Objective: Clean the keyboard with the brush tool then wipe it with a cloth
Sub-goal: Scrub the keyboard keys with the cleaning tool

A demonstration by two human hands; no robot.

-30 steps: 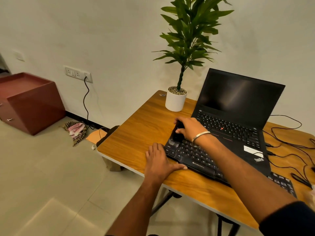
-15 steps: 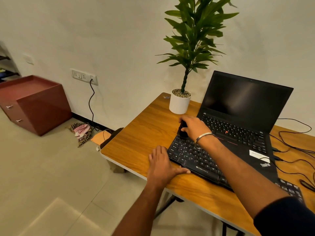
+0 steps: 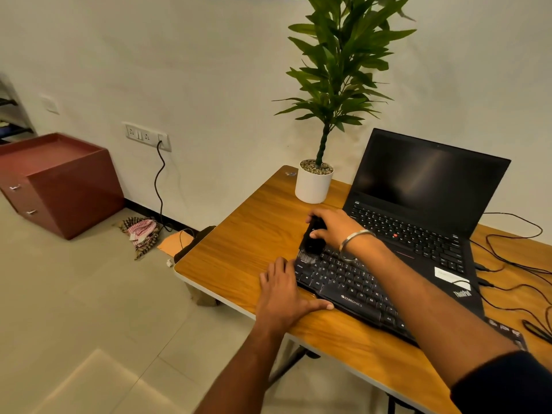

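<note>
Gripping brush (image 3: 312,239), right hand (image 3: 336,227); bristles seemingly touching keyboard (image 3: 349,286).

Black flat plastic keyboard (image 3: 346,282); black brush tool (image 3: 312,239). Honey-brown wood-grain worktop (image 3: 248,249). White round pot (image 3: 313,186). Maroon cabinet (image 3: 59,180). Red-white checked cloth (image 3: 140,230).

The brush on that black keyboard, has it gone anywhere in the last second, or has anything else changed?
Barely. The right hand grips the black brush at the keyboard's far left corner, as before; at most it has edged slightly along that corner. The left hand rests flat on the table against the keyboard's left end, unchanged. Laptop and plant pot stayed put; only the camera shifted.
</note>
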